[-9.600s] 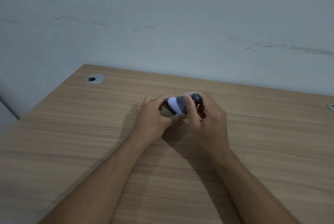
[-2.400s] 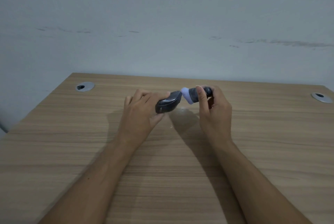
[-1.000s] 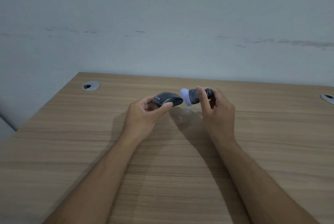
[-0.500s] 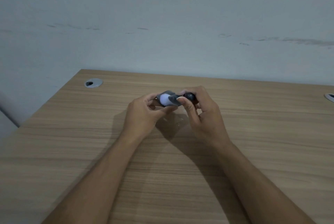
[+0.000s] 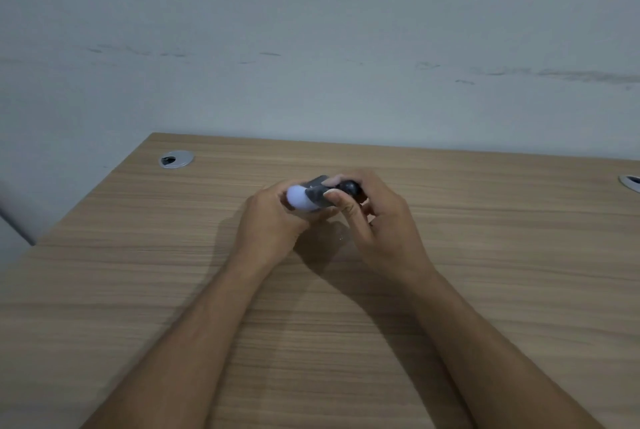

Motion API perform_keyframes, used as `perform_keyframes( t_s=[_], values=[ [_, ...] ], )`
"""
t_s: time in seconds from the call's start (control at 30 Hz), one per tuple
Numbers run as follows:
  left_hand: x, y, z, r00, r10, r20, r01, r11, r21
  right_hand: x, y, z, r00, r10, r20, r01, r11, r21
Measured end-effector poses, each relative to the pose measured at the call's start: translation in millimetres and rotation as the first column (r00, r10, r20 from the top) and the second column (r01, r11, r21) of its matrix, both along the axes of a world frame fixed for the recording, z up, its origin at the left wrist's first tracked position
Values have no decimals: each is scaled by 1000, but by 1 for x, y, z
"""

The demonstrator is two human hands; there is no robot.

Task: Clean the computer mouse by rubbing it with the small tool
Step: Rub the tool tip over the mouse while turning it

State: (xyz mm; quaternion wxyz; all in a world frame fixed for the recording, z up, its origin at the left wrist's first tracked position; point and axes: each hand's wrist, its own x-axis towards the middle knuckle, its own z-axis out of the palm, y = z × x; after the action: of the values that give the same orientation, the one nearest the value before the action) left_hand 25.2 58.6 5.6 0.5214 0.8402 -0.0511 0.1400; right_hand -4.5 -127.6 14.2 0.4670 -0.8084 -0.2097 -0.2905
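Rubbing looked underway at frame centre: left hand [image 5: 273,220] clamped the mouse [image 5: 317,182], right hand [image 5: 377,220] gripped the tool [image 5: 304,198] against it.

I'm counting: 1 mouse [image 5: 317,182], 1 small tool [image 5: 313,198], 2 hands (left [image 5: 273,220], right [image 5: 381,220]), 1 desk [image 5: 485,255], 2 cable grommets [image 5: 176,160] [image 5: 630,182].

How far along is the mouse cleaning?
Done: both items are picked up off the desk. In hand: the left hand holds the mouse, the right hand presses the tool against it. Left: can't tell; any dirt is too small to see.
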Motion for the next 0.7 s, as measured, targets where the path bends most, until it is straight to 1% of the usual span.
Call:
perform_keyframes(
  t_s=[0.13, 0.23, 0.3, 0.37, 0.43, 0.5, 0.57, 0.63, 0.7],
  values=[
    [-2, 3, 2, 999, -51, 2, 51, 998, 29, 7, -18, 0, 978, -195, -71, 200, 978, 63],
    [-4, 2, 4, 997, -77, 27, 76, 996, 46, 11, -29, -3, 946, -299, -124, 307, 950, 52],
    [-5, 1, 3, 995, -82, 62, 75, 991, 114, 9, -27, -2, 943, -311, -117, 318, 947, 52],
    [-8, 0, 3, 996, -73, 56, 61, 982, 181, 4, -19, 2, 963, -258, -79, 263, 962, 66],
    [-8, -1, 4, 997, -65, 40, 56, 978, 202, -2, -10, 4, 985, -171, -4, 171, 985, 8],
    [-8, -2, 6, 996, -79, 51, 69, 980, 186, -5, -6, 2, 989, -132, 60, 136, 988, -78],
    [-10, -3, 9, 992, -97, 82, 79, 976, 201, -3, -9, 1, 980, -192, 56, 196, 979, -61],
    [-12, -2, 10, 988, -114, 103, 87, 968, 237, 2, -19, 2, 954, -298, 13, 298, 954, 18],
    [-14, -2, 10, 981, -145, 131, 108, 962, 252, 7, -30, 3, 920, -389, -43, 391, 918, 65]
  ],
)
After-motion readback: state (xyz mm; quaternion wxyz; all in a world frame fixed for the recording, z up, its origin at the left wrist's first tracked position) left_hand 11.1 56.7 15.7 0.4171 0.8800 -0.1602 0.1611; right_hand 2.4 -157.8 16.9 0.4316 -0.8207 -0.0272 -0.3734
